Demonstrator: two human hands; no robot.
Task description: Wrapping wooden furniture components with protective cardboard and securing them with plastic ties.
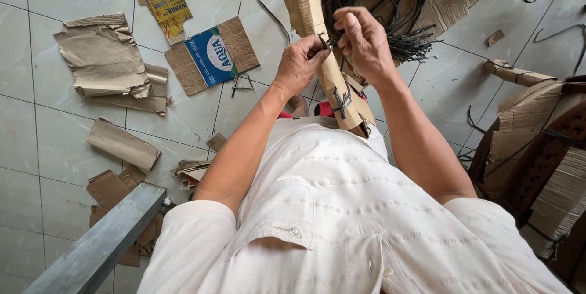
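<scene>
Head view: left hand (299,62) and right hand (365,40) pinch, seemingly, black strap (325,42) across cardboard roll (317,37).

Both hands (332,50) pinch black strap (325,42); cardboard roll (320,56) between.

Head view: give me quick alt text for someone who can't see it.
Both hands, left hand and right hand, pinch a dark strap around a rolled cardboard bundle held over the lap. Torn cardboard pieces litter the tiled floor; a pile of dark straps lies ahead.
</scene>
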